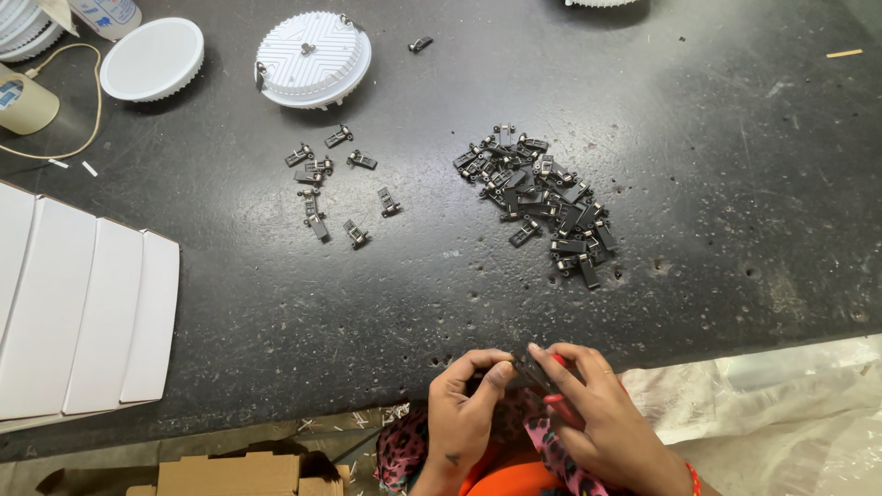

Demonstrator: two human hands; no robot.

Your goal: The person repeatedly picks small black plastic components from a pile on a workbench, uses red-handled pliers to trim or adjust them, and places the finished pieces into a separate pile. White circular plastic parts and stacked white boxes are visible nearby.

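Observation:
My left hand (467,401) and my right hand (602,418) meet at the near edge of the dark table (698,202). Both pinch one small black spring clip (530,366) between the fingertips. A red-handled tool (562,397) lies in my right hand's grip, mostly hidden. A big pile of black clips (542,195) sits on the table beyond my hands. A smaller scatter of clips (333,188) lies to its left. One lone clip (420,43) rests at the far edge.
A white round lamp housing (312,58) lies back up at the far left, a white disc cover (152,59) beside it. Flat white cartons (78,317) fan out at left. Brown cardboard (230,473) and clear plastic sheeting (781,404) lie below the table edge.

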